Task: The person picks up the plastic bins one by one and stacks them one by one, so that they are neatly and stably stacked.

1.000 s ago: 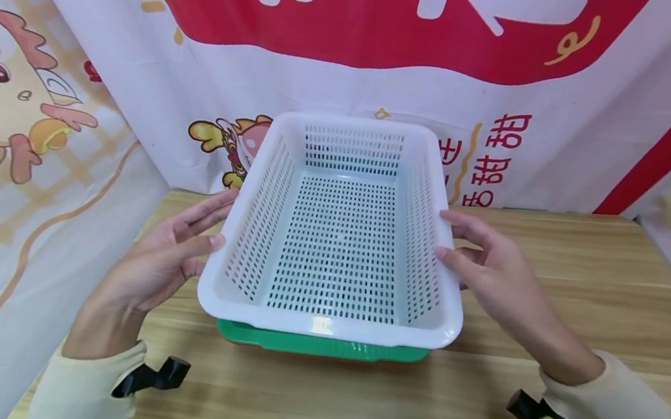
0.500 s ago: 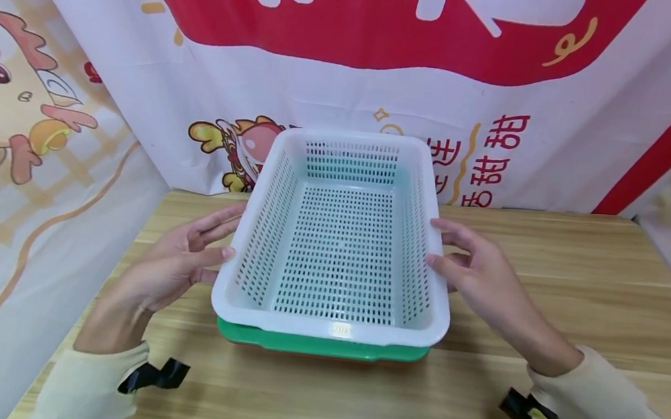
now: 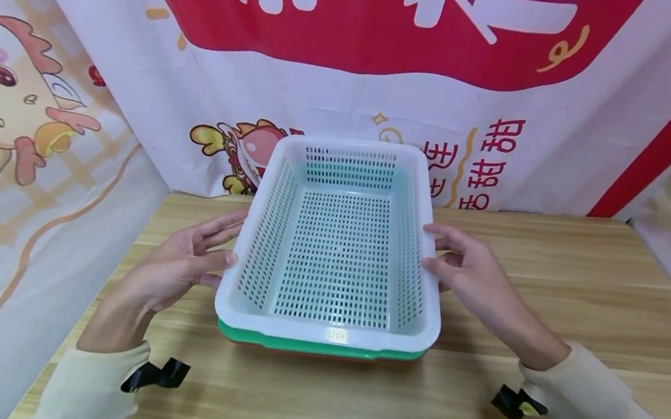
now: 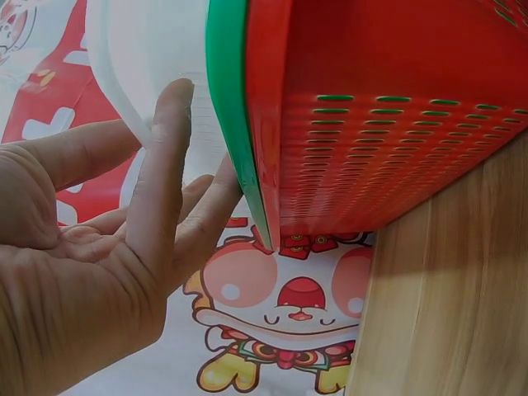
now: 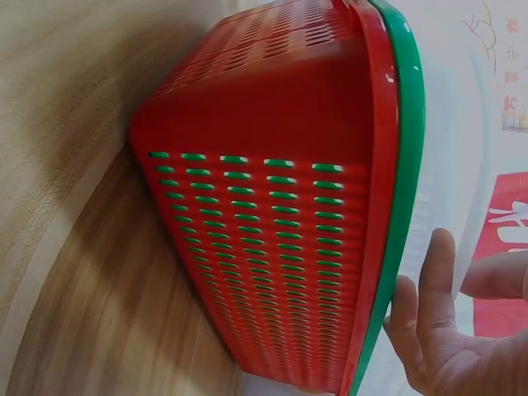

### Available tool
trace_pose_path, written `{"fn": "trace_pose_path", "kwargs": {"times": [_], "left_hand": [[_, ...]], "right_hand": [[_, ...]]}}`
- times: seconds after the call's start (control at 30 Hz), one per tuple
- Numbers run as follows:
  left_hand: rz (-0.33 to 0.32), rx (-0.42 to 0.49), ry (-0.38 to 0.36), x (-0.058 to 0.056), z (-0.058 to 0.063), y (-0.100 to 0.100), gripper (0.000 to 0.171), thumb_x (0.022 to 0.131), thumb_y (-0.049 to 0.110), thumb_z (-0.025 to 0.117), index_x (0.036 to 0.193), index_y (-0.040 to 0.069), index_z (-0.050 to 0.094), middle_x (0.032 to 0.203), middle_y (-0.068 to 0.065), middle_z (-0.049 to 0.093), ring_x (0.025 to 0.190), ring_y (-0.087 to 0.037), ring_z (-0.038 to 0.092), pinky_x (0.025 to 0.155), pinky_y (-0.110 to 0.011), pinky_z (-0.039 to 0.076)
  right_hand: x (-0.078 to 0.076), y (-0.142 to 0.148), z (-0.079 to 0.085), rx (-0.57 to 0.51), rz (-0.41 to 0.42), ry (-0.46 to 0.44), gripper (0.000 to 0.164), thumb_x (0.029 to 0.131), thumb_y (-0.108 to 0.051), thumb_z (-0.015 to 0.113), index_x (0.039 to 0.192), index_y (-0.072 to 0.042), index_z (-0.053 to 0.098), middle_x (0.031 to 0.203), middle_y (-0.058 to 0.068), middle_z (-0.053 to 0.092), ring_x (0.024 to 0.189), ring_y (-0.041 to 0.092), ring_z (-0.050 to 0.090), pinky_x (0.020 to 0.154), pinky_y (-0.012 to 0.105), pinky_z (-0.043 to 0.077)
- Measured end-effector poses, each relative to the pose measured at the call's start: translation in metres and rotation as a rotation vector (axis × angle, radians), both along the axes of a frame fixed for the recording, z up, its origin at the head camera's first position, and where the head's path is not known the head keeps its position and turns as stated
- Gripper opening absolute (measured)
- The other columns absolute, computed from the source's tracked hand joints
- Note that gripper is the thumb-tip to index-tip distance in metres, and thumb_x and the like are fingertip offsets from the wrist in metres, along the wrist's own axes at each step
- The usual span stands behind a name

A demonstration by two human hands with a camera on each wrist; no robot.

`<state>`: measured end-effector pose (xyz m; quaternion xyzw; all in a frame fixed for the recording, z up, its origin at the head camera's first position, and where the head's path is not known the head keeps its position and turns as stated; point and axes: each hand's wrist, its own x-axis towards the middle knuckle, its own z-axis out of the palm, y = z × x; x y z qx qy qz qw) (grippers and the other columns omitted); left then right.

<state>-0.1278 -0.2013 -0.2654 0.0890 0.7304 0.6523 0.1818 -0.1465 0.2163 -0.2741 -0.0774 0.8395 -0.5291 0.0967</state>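
A white plastic basket (image 3: 339, 257) with slotted walls sits nested in a green basket (image 3: 322, 347), its rim standing above the green one. A red basket (image 5: 272, 223) surrounds the green one on the outside. My left hand (image 3: 185, 262) holds the white basket's left rim, thumb at the edge and fingers against the outer wall. On the opposite side my right hand (image 3: 469, 269) grips the right rim in the same manner. In the left wrist view, fingertips (image 4: 177, 95) touch the white wall just above the green rim.
The stack stands on a wood-grain table (image 3: 317, 403), near a white and red printed cloth (image 3: 346, 96) hung at the back. Another printed cloth (image 3: 85, 226) hangs along the left. Each wrist wears a black strap mount (image 3: 156, 376).
The white basket has come down and slightly toward the middle, sinking into the green basket. Both hands have moved with it, the right one inward.
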Motion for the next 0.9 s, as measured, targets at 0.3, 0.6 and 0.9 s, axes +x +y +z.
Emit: {"fn": "trace_pose_path", "kwargs": {"times": [0.3,0.6,0.9], "left_hand": [[0.045,-0.153,-0.025,0.001,0.010,0.002,0.078,0.102,0.008,0.065,0.168,0.013,0.024,0.171,-0.013,0.033,0.116,-0.010,0.070,0.087,-0.036,0.065],[0.058,-0.208,-0.037,0.000,0.012,0.002,0.078,0.100,0.008,0.067,0.166,0.007,0.025,0.169,-0.018,0.034,0.110,-0.009,0.070,0.084,-0.034,0.065],[0.070,-0.253,-0.048,0.000,0.014,0.003,0.077,0.100,0.009,0.067,0.166,0.008,0.027,0.169,-0.016,0.035,0.107,-0.009,0.070,0.082,-0.034,0.065]], "right_hand": [[-0.002,0.000,0.004,0.024,0.010,-0.014,0.059,0.102,-0.009,0.063,0.158,-0.006,0.043,0.138,0.022,0.056,0.103,0.030,0.067,0.077,0.035,0.065],[-0.004,0.000,0.004,0.055,0.020,-0.029,0.059,0.102,-0.010,0.064,0.158,-0.006,0.043,0.139,0.021,0.050,0.093,0.028,0.065,0.076,0.036,0.064],[-0.006,-0.002,0.006,0.083,0.019,-0.052,0.061,0.103,-0.012,0.064,0.159,-0.008,0.042,0.140,0.018,0.047,0.094,0.027,0.066,0.077,0.037,0.064]]}}
